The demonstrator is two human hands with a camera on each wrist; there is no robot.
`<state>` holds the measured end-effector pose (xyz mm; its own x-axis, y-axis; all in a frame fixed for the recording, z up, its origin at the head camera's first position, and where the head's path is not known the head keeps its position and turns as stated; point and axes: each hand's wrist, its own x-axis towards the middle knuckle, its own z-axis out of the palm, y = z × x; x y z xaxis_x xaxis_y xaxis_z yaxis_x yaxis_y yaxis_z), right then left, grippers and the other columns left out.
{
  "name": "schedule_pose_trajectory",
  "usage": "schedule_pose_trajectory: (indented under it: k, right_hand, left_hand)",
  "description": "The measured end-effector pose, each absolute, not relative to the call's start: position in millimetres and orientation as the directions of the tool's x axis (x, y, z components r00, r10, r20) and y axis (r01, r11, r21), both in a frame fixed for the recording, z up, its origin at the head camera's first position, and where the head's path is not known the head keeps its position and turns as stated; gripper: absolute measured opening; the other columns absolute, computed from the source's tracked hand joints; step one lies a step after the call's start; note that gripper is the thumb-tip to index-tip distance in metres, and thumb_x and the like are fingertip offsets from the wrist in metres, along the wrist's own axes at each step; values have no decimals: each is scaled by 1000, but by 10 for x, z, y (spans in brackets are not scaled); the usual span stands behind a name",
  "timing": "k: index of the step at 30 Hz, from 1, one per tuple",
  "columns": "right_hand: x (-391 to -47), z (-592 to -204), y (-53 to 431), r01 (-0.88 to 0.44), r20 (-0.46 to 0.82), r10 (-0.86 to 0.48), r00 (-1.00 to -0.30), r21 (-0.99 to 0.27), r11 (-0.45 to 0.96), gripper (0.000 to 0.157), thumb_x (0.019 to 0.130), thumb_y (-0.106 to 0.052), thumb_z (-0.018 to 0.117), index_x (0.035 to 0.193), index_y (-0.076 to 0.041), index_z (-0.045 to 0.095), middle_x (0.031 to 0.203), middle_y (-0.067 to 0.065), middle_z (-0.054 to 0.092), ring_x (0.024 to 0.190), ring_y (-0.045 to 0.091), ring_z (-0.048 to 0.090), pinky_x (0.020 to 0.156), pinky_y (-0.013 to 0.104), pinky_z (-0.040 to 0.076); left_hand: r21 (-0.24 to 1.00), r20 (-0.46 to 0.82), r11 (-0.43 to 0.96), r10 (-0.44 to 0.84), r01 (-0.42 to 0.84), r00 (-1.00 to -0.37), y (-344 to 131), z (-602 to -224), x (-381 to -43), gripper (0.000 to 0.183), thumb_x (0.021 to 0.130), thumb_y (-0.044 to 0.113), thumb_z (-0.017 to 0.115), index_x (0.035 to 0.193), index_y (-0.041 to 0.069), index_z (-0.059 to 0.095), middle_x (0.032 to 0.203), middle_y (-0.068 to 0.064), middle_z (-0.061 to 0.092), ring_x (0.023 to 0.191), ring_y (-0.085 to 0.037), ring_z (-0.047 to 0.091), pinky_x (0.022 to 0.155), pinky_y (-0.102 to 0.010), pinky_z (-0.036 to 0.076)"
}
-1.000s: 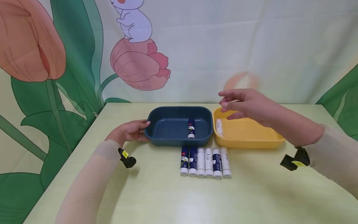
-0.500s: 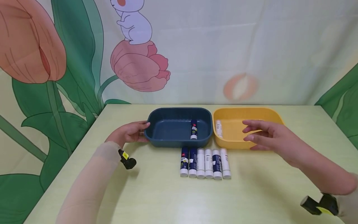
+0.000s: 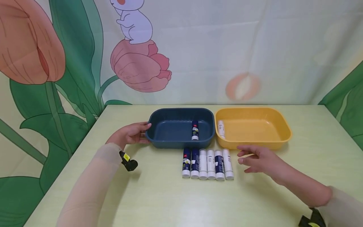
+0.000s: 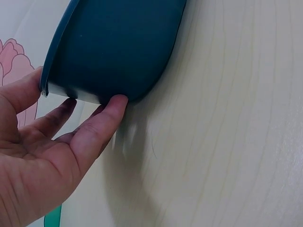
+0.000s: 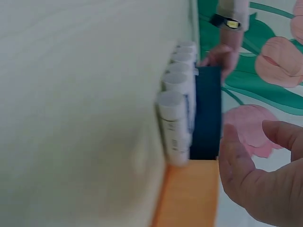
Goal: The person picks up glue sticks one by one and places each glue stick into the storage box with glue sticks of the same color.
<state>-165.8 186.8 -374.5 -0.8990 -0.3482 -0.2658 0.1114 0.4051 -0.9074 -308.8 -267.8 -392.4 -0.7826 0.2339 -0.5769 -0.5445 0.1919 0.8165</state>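
Note:
My left hand (image 3: pixel 131 134) holds the left end of a dark blue plastic bin (image 3: pixel 170 143); in the left wrist view the thumb is at its rim and the fingertips meet the wall lower down. A navy glue stick (image 3: pixel 195 130) lies inside that bin. In the yellow bin (image 3: pixel 255 144) lies a white glue stick (image 3: pixel 221 128). Several glue sticks, navy and white, form a row in front of the bins, a white one (image 3: pixel 228 164) at its right end. Just right of it my right hand (image 3: pixel 259 160) hovers with fingers apart, holding nothing.
Both bins stand side by side at the back of a pale wooden table (image 3: pixel 170 201). A hanging cloth (image 3: pixel 198 56) printed with tulips and a rabbit closes off the space behind the table.
My right hand has come from above the yellow bin, out to the right and down toward the row's right end. My left hand keeps its place on the blue bin.

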Motion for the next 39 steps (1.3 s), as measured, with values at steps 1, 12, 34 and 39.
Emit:
schedule_pose_trajectory:
  k: [1,12,34,39]
  right_hand:
    - [-1666,-3789,1839,122,-276,-336,-901,-902,413,64,101,-17,66,151,11,37,139,31,52,106,22,68,85,36,64]
    - [-1860,-4078,1632,201,-374,-257,-891,-832,517,67,98,-12,69,151,13,37,131,25,56,110,29,61,84,38,64]
    - [-1959,-4108,1473,279,-423,-183,-887,-809,517,72,92,-4,73,150,16,35,134,24,48,113,33,56,76,36,65]
    - [-1972,-4077,1458,287,-446,-187,-875,-790,541,72,92,-4,72,151,16,34,134,25,48,113,32,55,77,36,65]
  left_hand:
    - [817,-576,193,238,-543,-783,-2677,-3925,-3086,67,111,31,39,166,14,4,154,-14,36,121,-21,49,123,-51,35]
    - [815,-579,196,239,-546,-779,-2650,-3938,-3101,65,112,30,38,166,15,6,154,-14,35,119,-22,49,121,-52,37]
    - [811,-585,195,248,-552,-772,-2651,-3920,-3131,66,111,31,38,166,15,5,143,-8,42,119,-20,49,121,-50,36]
    - [808,-589,194,248,-556,-769,-2653,-3910,-3106,67,111,31,39,166,15,5,150,-11,38,123,-22,47,121,-50,36]
